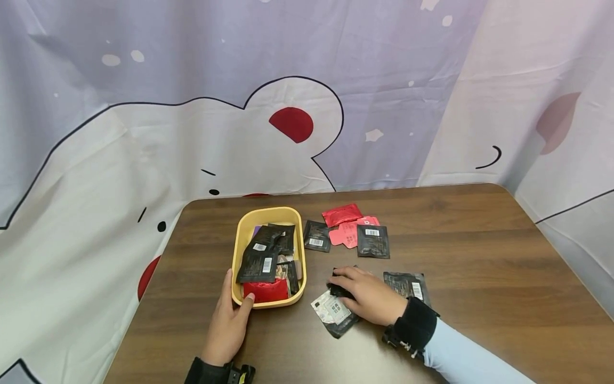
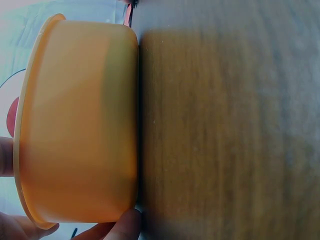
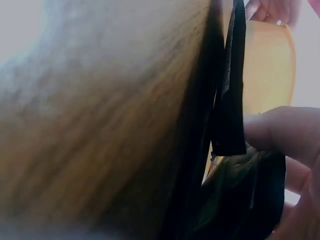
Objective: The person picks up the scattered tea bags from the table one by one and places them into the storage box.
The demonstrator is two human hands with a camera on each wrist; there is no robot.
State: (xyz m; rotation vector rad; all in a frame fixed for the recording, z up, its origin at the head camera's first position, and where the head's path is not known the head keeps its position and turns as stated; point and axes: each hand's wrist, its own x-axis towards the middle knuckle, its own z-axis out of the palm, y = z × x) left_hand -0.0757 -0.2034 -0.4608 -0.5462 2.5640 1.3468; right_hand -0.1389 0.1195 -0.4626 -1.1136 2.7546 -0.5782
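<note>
At the near left corner of a yellow plastic basket [image 1: 301,240], my left hand [image 1: 229,325] grips it, thumb over the rim and fingers along the outer wall. Black and red packets fill the basket, among them a black packet [image 1: 259,266] and a red packet [image 1: 266,291]. To its right, my right hand [image 1: 374,298] holds a black packet [image 1: 340,290], mostly hidden under the fingers; in the right wrist view the thumb presses on a dark packet [image 3: 232,110]. Just below that hand lies a black packet with a white label [image 1: 334,310], flat on the table.
Behind the right hand, a red packet [image 1: 342,214], pink packets [image 1: 347,234] and black packets [image 1: 317,236] lie together on the wooden table [image 1: 479,256]. Another black packet [image 1: 408,285] lies beyond the right wrist. A patterned curtain [image 1: 384,96] hangs along the table's far edge.
</note>
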